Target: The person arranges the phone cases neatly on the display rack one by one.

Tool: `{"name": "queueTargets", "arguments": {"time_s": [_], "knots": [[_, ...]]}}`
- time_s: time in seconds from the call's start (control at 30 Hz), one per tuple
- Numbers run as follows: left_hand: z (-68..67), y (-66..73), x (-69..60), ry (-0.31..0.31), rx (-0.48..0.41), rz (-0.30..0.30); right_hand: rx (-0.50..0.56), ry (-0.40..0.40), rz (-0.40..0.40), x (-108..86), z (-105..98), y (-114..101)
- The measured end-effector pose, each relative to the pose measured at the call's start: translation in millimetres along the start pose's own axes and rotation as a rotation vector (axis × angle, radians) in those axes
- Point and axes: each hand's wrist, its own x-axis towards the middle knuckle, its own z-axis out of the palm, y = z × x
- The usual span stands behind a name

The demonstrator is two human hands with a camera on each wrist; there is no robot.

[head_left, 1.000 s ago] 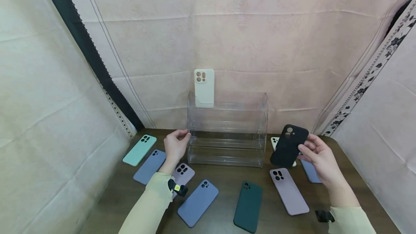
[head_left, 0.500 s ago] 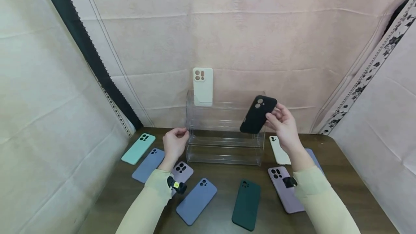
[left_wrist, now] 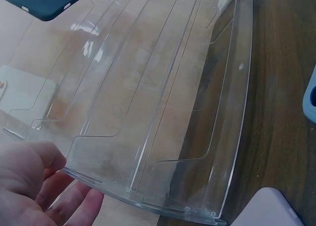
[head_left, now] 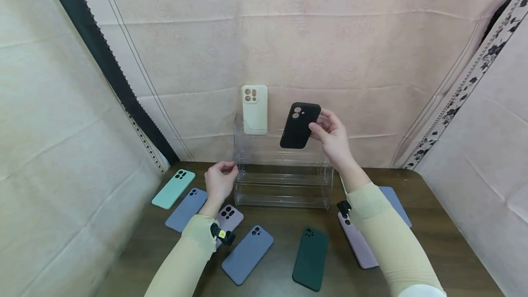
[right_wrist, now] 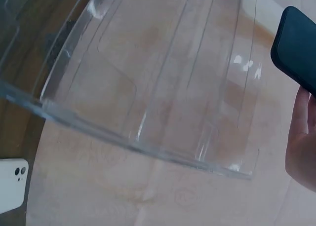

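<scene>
A clear tiered stand is at the back of the table, with a white phone case upright at the left of its top tier. My right hand pinches a black phone case by its right edge, in the air in front of the top tier, right of the white case. At the stand's left side, my left hand grips the edge of the clear side panel between thumb and fingers, as the left wrist view shows. The black case is partly cut off in the right wrist view.
On the table left of and before the stand lie a mint case, a blue case, a lilac case and another blue case. A dark green case is front centre. At right are a lilac case, a blue case and a white case.
My right hand has carried the black case left and up, from the right of the stand to its top tier. My left hand has stayed at the stand's left side.
</scene>
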Motion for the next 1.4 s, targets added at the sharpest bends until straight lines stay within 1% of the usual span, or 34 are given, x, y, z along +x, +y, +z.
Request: {"name": "queueTargets", "arguments": {"time_s": [0.17, 0.33, 0.47, 0.6, 0.7, 0.83, 0.97, 1.03, 1.2, 1.27, 1.4], "knots": [[-0.3, 1.3, 0.3, 0.007, 0.004, 0.012, 0.002, 0.017, -0.007, 6.8, 8.1, 0.8], [-1.4, 1.5, 0.0, 0.006, 0.003, 0.025, 0.004, 0.039, -0.042, 21.4, 11.0, -0.3], [-1.3, -0.1, -2.0, -0.003, 0.017, 0.016, -0.014, 0.053, -0.054, 31.2, 11.5, 0.2], [-0.8, -2.7, -3.1, -0.009, 0.039, 0.009, -0.029, 0.07, -0.044, 39.2, 14.4, 1.9], [-1.4, -2.5, -2.4, 0.002, 0.037, 0.026, -0.014, 0.081, -0.041, 47.2, 18.9, 2.2], [-2.7, -0.1, -1.4, 0.01, 0.025, 0.047, -0.014, 0.082, -0.038, 54.9, 27.5, -8.3], [-2.0, 1.6, 0.4, -0.005, 0.034, 0.056, -0.073, 0.087, -0.016, 57.6, 33.5, -21.8], [-1.7, 1.9, 1.0, -0.008, 0.035, 0.057, -0.106, 0.087, 0.012, 59.5, 34.0, -21.5], [-2.0, 0.0, 0.5, 0.002, 0.03, 0.053, -0.16, 0.097, 0.099, 62.0, 33.4, -11.2], [-2.2, -0.8, -0.4, 0.0, 0.026, 0.049, -0.171, 0.108, 0.113, 65.3, 30.6, -0.3], [-1.5, -1.4, 0.1, 0.005, 0.023, 0.055, -0.192, 0.118, 0.11, 73.5, 24.1, 18.8]]}}
